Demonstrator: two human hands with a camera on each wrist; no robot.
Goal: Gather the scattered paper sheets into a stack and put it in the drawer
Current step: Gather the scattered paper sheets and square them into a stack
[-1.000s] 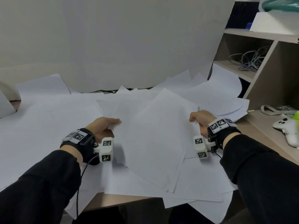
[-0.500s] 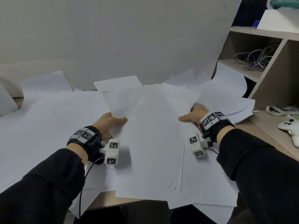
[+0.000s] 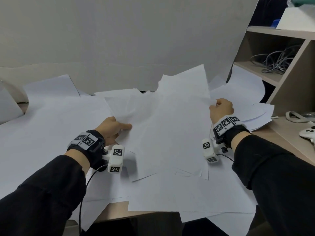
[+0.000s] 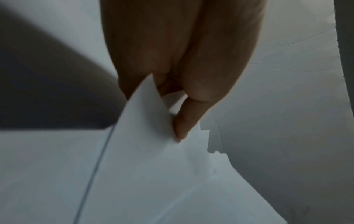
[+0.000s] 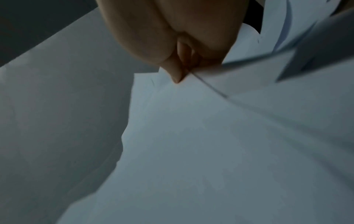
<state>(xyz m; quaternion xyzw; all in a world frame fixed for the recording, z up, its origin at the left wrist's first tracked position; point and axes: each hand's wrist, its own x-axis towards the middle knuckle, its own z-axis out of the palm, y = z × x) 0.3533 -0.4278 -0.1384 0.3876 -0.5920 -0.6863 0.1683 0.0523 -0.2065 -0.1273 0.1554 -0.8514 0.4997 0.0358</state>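
Several white paper sheets [image 3: 170, 133] lie overlapped in a loose bundle across the middle of the desk [image 3: 119, 210]. My left hand [image 3: 117, 128] pinches the bundle's left edge, thumb on top; the left wrist view shows the thumb [image 4: 184, 125] pressed on a lifted sheet corner [image 4: 145, 121]. My right hand [image 3: 219, 109] grips the right edge, raised a little; the right wrist view shows its fingers [image 5: 176, 75] closed on the sheets [image 5: 210, 136]. More sheets lie flat beneath and around the bundle. No drawer is in view.
A large white backdrop sheet [image 3: 119, 40] stands behind the desk. A wooden shelf unit [image 3: 289, 74] with cables [image 3: 276, 60] is at the right. A white game controller [image 3: 306, 133] and a strap [image 3: 294, 116] lie on the side ledge. Sheets overhang the desk's near edge.
Both hands have turned the held sheets from a slanted lie towards square and pushed them away from me; the right hand has risen and moved farther back.
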